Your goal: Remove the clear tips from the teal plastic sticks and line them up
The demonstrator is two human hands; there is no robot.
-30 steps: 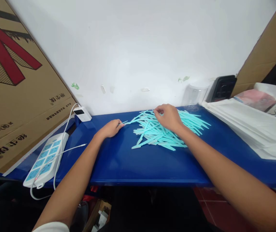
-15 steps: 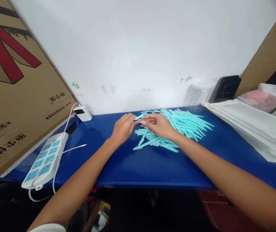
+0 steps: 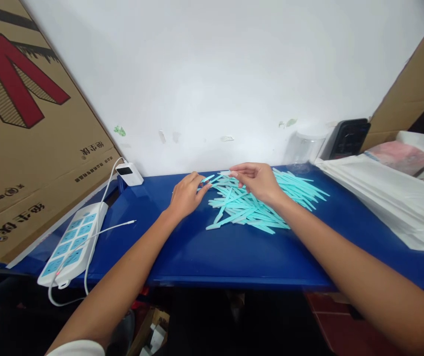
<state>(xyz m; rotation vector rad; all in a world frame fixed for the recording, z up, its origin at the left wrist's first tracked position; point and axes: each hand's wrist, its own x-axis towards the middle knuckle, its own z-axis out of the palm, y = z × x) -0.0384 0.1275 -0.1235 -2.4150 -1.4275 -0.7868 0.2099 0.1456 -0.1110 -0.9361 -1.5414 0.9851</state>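
Observation:
A heap of slim turquoise eyebrow razors (image 3: 245, 210), tapered and with pale ends, lies on the blue table (image 3: 204, 257). At the heap's left edge my left hand (image 3: 188, 193) is closed around one or more of these razors, whose turquoise tips show past the thumb and fingers. My right hand (image 3: 257, 181) hovers over the heap's back part, thumb and fingers drawn together in a pinch. A pale end appears right at its fingertips, but I cannot make out whether it is held or lies behind them.
To the left are a white power strip (image 3: 73, 244), a small white device (image 3: 129, 174) with a cable, and a large cardboard box (image 3: 48, 163). White bags (image 3: 378, 193) lie at the right. A clear container (image 3: 306, 146) and a black object (image 3: 349, 138) stand against the back wall.
My right hand has moved away from my left, rightward and slightly back over the heap. My left hand stays nearly in place with turquoise razors at its fingers.

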